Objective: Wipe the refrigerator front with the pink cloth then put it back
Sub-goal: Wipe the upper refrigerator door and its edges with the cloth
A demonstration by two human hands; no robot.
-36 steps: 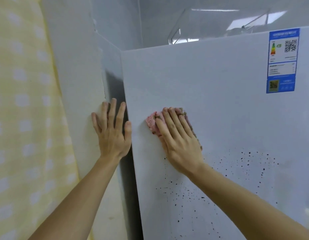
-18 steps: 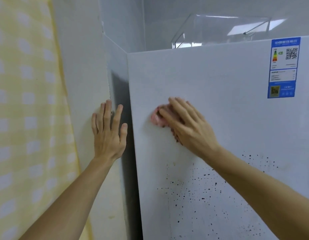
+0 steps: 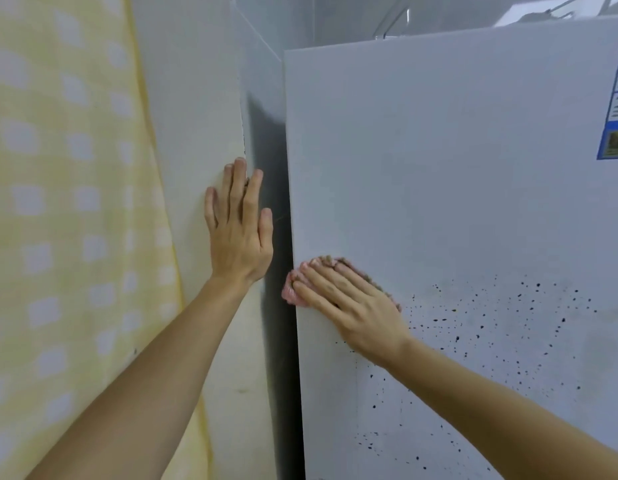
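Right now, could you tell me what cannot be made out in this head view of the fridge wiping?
- Pink cloth: mostly hidden under the right hand; its size and fold are unclear.
- Blue label: cut off by the right edge, print too blurred to read.
- Refrigerator front: its lower part lies outside the picture.
- Left hand: its palm contact with the wall is hidden.

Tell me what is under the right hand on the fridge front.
The pink cloth, pressed flat against the refrigerator front by the right hand. Its edges show beyond the fingers; the middle of the cloth and any specks beneath it are covered.
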